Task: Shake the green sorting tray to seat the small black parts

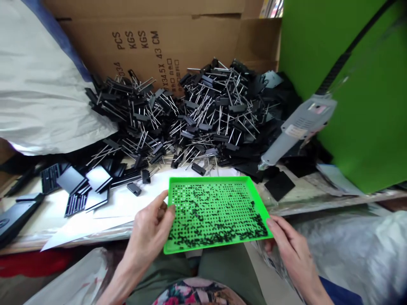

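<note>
A bright green tray [258,199] with a perforated bottom is held over my lap at the table's front edge. Many small black pieces [219,236] lie in it, thickest along the near side and the right corner. My left hand [151,226] grips the tray's left wall between thumb and fingers. On the opposite side, my right hand [288,241] has its thumb on the right wall, fingers partly hidden beneath. Behind the tray rises a heap of black parts with metal rods [203,106].
A grey electric screwdriver [294,129] hangs at the right beside a green panel [359,106]. Flat black plates [71,180] lie at the left on the table [127,163]. A cardboard box [197,38] stands behind; a white sack [47,84] bulges at upper left.
</note>
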{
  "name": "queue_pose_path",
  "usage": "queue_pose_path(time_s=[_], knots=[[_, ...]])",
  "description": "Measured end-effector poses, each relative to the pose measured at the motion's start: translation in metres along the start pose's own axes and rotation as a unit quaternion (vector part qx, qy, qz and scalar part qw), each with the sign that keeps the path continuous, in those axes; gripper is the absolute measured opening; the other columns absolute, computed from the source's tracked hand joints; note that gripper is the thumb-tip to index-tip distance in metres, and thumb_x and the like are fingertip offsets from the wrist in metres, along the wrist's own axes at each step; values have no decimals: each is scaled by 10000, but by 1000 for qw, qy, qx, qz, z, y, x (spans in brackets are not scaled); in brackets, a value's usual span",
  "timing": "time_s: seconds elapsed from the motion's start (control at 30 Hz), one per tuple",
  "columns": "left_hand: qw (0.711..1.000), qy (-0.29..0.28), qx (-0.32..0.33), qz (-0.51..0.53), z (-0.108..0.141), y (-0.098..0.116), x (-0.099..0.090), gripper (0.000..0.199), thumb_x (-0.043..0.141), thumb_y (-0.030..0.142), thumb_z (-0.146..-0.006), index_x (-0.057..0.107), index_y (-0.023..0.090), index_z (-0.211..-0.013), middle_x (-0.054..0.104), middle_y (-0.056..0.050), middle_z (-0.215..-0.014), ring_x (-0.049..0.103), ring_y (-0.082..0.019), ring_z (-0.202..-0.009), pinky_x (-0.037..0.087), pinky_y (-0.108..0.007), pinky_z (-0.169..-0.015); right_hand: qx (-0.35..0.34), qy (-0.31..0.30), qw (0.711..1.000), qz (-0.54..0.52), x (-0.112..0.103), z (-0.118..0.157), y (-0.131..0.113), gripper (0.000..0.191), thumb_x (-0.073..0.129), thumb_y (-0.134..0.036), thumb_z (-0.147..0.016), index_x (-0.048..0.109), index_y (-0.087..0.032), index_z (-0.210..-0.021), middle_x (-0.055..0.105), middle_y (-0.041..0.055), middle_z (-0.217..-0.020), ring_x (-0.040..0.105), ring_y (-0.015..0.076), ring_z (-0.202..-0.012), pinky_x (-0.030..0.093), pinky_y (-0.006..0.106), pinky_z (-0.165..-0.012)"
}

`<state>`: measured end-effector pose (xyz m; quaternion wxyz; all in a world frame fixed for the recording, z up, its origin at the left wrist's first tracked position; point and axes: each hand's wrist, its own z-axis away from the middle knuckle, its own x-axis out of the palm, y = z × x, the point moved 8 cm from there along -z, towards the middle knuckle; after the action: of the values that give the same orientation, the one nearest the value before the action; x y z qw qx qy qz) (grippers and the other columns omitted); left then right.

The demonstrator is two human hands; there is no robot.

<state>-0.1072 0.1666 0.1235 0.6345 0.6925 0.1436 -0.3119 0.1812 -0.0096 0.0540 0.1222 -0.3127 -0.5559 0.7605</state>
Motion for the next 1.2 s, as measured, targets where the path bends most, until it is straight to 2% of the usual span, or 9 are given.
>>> queue_pose_path(time_s=[0.1, 0.2, 0.37, 0.53, 0.73, 1.07, 1.2], knots=[[1000, -5, -3, 7, -1, -4, -2, 550, 541, 508, -809, 649, 98, -1159, 498, 49, -565, 408, -100, -464, 308, -212, -438, 5, -7, 1000, -15, 5, 4, 0, 459, 551, -590, -884, 660, -175, -1044, 570, -46, -461, 543, 149, -443, 459, 243, -520], [1000, 15, -15, 2, 0, -9, -10, 593, 563, 535, -791, 646, 88, -1171, 516, 41, -569, 408, -104, -470, 308, -215, -433, 6, -32, 999, -29, 13, 8, -5, 458, 544, -590, -885, 657, -176, -1046, 570, -45, -466, 553, 155, -447, 453, 251, -520], [1000, 13, 4, 2, 5, -3, -10, 599, 538, 523, -812, 633, 78, -1202, 513, 37, -575, 418, -106, -487, 342, -215, -458, 1, 16, 1000, -27, 5, 9, -8, 419, 553, -568, -888, 651, -185, -1025, 560, -46, -473, 531, 156, -474, 451, 258, -546], [999, 33, -7, -1, 6, -12, -20, 563, 564, 539, -805, 653, 119, -1169, 536, 33, -596, 412, -101, -479, 315, -210, -434, -4, -33, 999, -42, 19, 12, -10, 439, 545, -565, -894, 646, -172, -1060, 577, -40, -485, 553, 161, -473, 453, 257, -538], [999, 36, 32, -1, 10, -13, -3, 506, 537, 478, -861, 629, 135, -1221, 528, 43, -636, 430, -86, -521, 360, -185, -482, -40, 42, 998, 6, -5, 12, -16, 368, 547, -526, -900, 669, -203, -1027, 583, -44, -504, 560, 165, -492, 466, 264, -574], [998, 52, 21, 17, 15, -26, 1, 578, 544, 472, -860, 593, 74, -1276, 460, 67, -589, 391, -80, -499, 330, -185, -455, -54, 67, 996, 34, -7, 12, -14, 364, 553, -519, -884, 688, -209, -1021, 595, -35, -501, 561, 161, -480, 482, 240, -528], [999, 44, 9, 27, 16, -29, 7, 551, 543, 471, -866, 604, 96, -1264, 470, 65, -607, 393, -78, -505, 327, -185, -455, -72, 50, 995, 54, -9, 9, -8, 397, 553, -537, -883, 688, -193, -1028, 607, -30, -491, 569, 156, -455, 478, 230, -480]])
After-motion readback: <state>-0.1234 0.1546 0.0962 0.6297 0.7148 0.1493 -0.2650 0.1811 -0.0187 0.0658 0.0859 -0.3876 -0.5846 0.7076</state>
